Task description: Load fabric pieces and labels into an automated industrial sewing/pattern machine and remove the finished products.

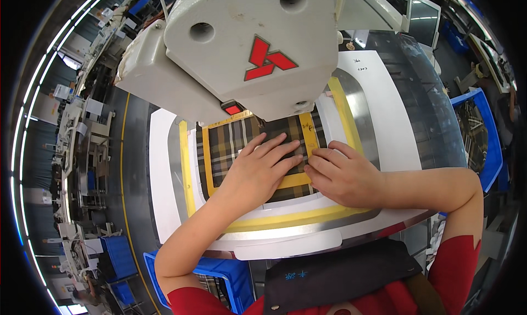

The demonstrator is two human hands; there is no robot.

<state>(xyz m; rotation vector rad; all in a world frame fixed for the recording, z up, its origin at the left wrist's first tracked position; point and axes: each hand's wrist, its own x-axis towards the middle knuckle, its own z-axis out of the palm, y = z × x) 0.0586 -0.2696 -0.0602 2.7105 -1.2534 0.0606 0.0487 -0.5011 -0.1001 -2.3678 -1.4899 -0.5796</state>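
From where I stand, the person's left hand (255, 169) is laid out flat, palm down, its grip open and closed on nothing. The fingers are slightly spread and point up and to the right, resting on the plaid cloth (220, 150), with the heel of the hand across the lower part of the yellow frame (295, 180). The right hand (348, 178) is more curled: its fingertips gather at the right bar of that frame, near the lower corner, touching it. Whether that grip is pinching the bar or only pressing on it, I can't tell.

The left forearm slants up from the lower left, elbow bent near the person's side. The right elbow is crooked out wide, so that forearm comes in nearly level from the right. Both arms are bare below red sleeves (453, 271).

The cloth lies on the bench (422, 84), under the pale machine head (241, 24), and the yellow frame sits on top of it. Around them run strips of yellow tape (346, 114), a grey metal plate (359, 106) and a white sheet (392, 114). The left fingertips are just below the underside of the machine head, near its red switch (233, 110).
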